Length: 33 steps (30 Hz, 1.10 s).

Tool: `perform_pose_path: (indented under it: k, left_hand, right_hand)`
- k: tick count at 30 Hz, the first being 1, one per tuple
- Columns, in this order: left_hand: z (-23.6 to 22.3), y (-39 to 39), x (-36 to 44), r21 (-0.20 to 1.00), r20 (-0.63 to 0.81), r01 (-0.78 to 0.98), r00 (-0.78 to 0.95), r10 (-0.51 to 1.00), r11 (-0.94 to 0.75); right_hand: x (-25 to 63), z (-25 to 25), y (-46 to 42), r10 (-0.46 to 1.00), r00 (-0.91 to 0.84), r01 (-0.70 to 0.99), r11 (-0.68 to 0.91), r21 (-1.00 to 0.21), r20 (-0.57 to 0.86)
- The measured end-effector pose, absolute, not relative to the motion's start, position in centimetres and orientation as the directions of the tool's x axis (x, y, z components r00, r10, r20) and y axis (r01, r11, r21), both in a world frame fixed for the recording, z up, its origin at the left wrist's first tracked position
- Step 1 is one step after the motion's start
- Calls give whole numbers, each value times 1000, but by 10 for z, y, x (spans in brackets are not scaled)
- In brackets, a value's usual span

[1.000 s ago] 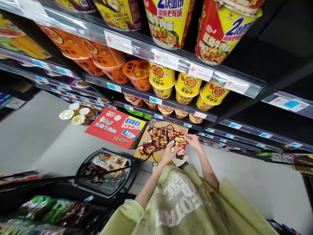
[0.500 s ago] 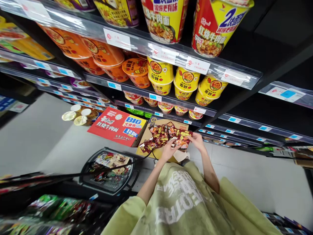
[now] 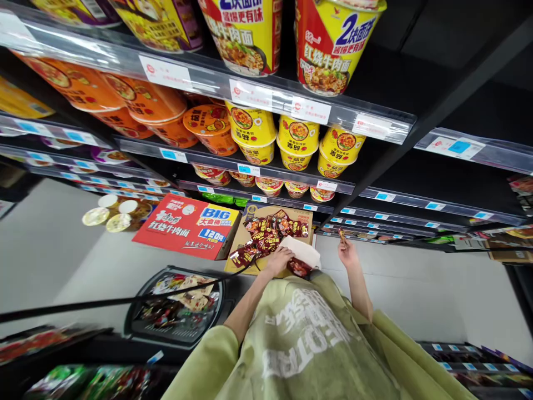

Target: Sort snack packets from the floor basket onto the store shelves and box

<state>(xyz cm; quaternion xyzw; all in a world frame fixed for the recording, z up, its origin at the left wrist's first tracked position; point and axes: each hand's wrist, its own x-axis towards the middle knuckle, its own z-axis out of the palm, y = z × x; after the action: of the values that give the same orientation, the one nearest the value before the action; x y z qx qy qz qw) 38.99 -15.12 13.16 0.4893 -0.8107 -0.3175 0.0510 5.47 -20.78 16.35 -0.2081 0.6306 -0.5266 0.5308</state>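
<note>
Beside the white flap [image 3: 303, 251] of a dark red package [image 3: 298, 268], my left hand [image 3: 278, 261] has its fingers curled; what they grip is hidden. Shiny dark red snack packets [image 3: 266, 236] are piled just beyond that hand, on top of a brown cardboard box [image 3: 239, 253]. Out to the right, above the floor, my right hand [image 3: 348, 254] is closed around the lower end of a small, narrow snack packet [image 3: 342, 236], held upright.
A red noodle carton [image 3: 166, 228] stands left of the brown box. A dark shopping basket [image 3: 175, 303] with several packets sits on the floor, crossed by a black cable [image 3: 125, 301]. Shelves of noodle cups [image 3: 252, 133] rise ahead.
My hands were together on a dark red packet and have parted. The right hand moved right with a narrow packet; the left drew back slightly. The white flap now stands out beside it.
</note>
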Motion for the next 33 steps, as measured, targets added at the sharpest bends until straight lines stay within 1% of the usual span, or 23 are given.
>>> perform_pose_path:
  k: [2, 4, 7, 9, 11, 14, 18, 22, 26, 31, 33]
  left_hand:
    - [136, -162, 392, 659, -177, -723, -419, -891, 209]
    - [140, -175, 394, 716, -162, -686, -340, -926, 126]
    - [147, -190, 397, 720, -161, -683, -338, -927, 124]
    - [153, -191, 397, 717, -160, -684, -348, -924, 133]
    - [156, -182, 390, 699, -178, -700, -364, -914, 143]
    - [155, -158, 368, 626, -264, -767, -378, -887, 141]
    - [139, -133, 331, 562, -371, -819, -375, -850, 116]
    - [122, -129, 310, 550, -431, -832, -363, -827, 79]
    - [109, -134, 306, 552, -452, -833, -334, -827, 34]
    - [96, -132, 310, 605, -421, -796, -322, -848, 2]
    - [94, -129, 313, 649, -378, -761, -324, -867, 1]
  right_hand:
    - [53, 161, -210, -802, -337, 329, 391, -860, -493]
    - [53, 164, -217, -783, -323, 360, 417, -834, -531]
    - [58, 173, -228, -787, -316, 373, 410, -832, -530]
    - [64, 181, -232, -810, -327, 342, 378, -860, -486]
    - [73, 190, -232, -843, -345, 260, 338, -905, -414]
    - [91, 197, -224, -884, -323, 122, 314, -941, -337]
    - [124, 192, -207, -959, -119, -153, 273, -950, -257]
    - [156, 177, -200, -971, 66, -387, 186, -903, -228]
    - [161, 170, -211, -962, 153, -546, 109, -831, -227]
    - [145, 169, -222, -935, 283, -661, -27, -750, -215]
    - [147, 164, -222, -929, 294, -737, -71, -672, -224]
